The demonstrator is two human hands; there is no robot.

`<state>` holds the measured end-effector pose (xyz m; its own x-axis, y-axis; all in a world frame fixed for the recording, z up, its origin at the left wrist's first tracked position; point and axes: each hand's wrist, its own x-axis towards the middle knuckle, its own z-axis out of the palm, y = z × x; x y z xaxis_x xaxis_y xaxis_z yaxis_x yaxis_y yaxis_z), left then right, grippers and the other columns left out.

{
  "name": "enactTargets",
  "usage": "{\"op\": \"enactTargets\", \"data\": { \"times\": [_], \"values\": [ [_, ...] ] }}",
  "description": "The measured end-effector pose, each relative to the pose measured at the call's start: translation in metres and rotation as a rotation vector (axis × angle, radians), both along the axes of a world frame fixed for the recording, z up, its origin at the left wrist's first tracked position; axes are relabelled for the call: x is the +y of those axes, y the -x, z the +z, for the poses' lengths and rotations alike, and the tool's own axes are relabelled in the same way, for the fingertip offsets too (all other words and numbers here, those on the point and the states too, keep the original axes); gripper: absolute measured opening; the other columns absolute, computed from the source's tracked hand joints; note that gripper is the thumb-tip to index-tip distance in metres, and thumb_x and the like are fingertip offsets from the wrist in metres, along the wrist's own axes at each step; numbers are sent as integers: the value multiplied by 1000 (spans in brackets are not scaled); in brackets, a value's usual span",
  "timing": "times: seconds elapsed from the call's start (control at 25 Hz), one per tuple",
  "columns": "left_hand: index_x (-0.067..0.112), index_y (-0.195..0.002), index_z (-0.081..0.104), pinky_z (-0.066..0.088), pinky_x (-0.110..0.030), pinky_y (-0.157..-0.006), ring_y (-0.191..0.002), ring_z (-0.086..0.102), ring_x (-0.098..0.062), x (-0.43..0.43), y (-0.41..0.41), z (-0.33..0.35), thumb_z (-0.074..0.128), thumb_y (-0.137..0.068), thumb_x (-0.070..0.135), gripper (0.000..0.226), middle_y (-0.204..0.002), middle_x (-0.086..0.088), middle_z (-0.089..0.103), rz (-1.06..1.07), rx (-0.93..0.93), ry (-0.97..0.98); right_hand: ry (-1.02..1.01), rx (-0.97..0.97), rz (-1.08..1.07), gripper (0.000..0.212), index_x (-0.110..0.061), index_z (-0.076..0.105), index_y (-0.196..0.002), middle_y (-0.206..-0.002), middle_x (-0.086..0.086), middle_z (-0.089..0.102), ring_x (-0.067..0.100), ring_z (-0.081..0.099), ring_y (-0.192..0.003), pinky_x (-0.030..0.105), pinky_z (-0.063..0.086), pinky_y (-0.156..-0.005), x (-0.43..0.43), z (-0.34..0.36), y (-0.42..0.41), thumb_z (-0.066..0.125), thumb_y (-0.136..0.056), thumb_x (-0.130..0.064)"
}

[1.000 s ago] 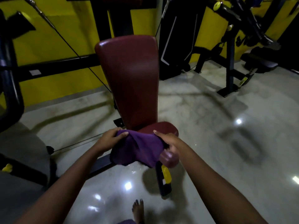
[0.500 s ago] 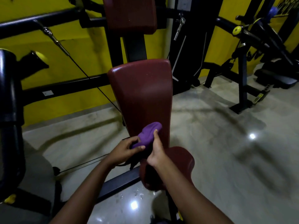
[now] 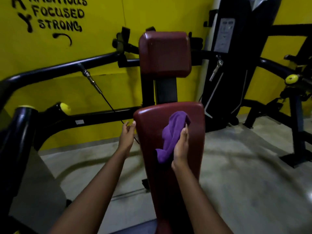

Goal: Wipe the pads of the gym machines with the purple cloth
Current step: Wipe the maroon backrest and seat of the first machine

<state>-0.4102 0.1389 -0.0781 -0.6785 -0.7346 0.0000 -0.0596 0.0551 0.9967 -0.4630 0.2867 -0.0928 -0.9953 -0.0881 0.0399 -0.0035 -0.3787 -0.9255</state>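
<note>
The purple cloth is bunched against the upper part of the maroon back pad of the gym machine. My right hand holds the cloth there, fingers pointing up along it; its thumb is hidden by the cloth. Beside the pad's upper left edge, my left hand has its fingers relaxed and one fingertip touching the edge. A smaller maroon head pad sits above on the black post. The seat pad is out of view below.
Black frame bars and a thin cable run to the left of the pad. A yellow-capped handle sticks out at left. A black weight-stack cover and another machine stand at right. Behind is a yellow wall, below a glossy floor.
My view has risen from the seat pad to the back pad. The right hand carried the cloth up the back pad; the left hand let go of the cloth and moved to the pad's left edge.
</note>
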Motion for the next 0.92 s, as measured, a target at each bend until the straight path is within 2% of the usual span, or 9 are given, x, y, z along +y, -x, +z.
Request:
{"op": "enactTargets", "data": {
  "times": [0.08, 0.24, 0.32, 0.4, 0.56, 0.68, 0.76, 0.8, 0.92],
  "values": [
    [16, -145, 32, 33, -36, -103, -135, 37, -25, -19, 29, 9, 40, -97, 44, 57, -148, -10, 38, 60, -20, 56, -204, 207, -59, 47, -17, 33, -143, -148, 5, 37, 14, 36, -133, 22, 27, -105, -20, 16, 28, 33, -100, -34],
    [16, -139, 42, 32, -31, -100, -132, 40, -25, -44, 70, 15, 31, -98, 49, 54, -143, -8, 45, 88, -38, 125, -771, 588, -247, 57, -26, 31, -144, -140, 17, 46, 34, 45, -122, 41, 36, -99, -66, 18, 48, 28, -92, -47],
    [18, -134, 49, 33, -30, -103, -129, 46, -25, -52, 79, 9, 28, -94, 60, 62, -136, -5, 53, 41, -44, 92, -1103, 725, -190, 63, -33, 25, -146, -148, 19, 31, 36, 32, -134, 50, 29, -106, -94, -7, 50, 26, -87, -55],
    [19, -126, 57, 40, -40, -105, -119, 55, -22, -60, 91, 1, 25, -82, 77, 79, -126, -3, 61, 14, -54, 132, -1292, 865, -222, 66, -38, 20, -146, -154, 17, 17, 34, 18, -141, 54, 16, -110, -110, -31, 64, 28, -85, -61],
    [14, -118, 62, 44, -33, -96, -106, 58, -17, -76, 111, 8, 33, -97, 50, 51, -111, 1, 64, -69, -82, 370, -1289, 1060, -363, 59, -41, 30, -142, -153, 11, 25, 29, 21, -140, 52, 14, -109, -103, -43, 109, 31, -87, -62],
    [19, -110, 67, 48, -40, -93, -106, 62, -27, -76, 125, 18, 30, -91, 63, 61, -110, -10, 69, -157, -220, 600, -1248, 1037, -437, 56, -40, 37, -139, -151, 9, 32, 27, 26, -138, 49, 14, -110, -90, -37, 130, 35, -86, -59],
    [22, -107, 67, 47, -35, -83, -105, 61, -31, -70, 134, 19, 23, -88, 69, 67, -106, -11, 69, -175, -408, 808, -1224, 970, -464, 55, -38, 40, -137, -150, 8, 33, 27, 27, -139, 48, 14, -111, -77, -34, 146, 37, -86, -58],
    [21, -99, 67, 44, -33, -75, -100, 62, -32, -66, 136, 19, 20, -87, 71, 70, -99, -11, 69, -148, -445, 893, -1216, 905, -488, 55, -36, 42, -136, -150, 7, 34, 27, 28, -139, 48, 14, -111, -70, -33, 155, 36, -86, -58],
    [20, -73, 55, 41, -33, -62, -80, 63, -30, -65, 133, 11, 7, -75, 84, 79, -72, -6, 60, -52, -337, 1048, -1106, 538, -672, 54, -32, 49, -132, -148, 10, 38, 30, 34, -136, 54, 25, -109, -76, -24, 158, 37, -86, -56]
  ]
}}
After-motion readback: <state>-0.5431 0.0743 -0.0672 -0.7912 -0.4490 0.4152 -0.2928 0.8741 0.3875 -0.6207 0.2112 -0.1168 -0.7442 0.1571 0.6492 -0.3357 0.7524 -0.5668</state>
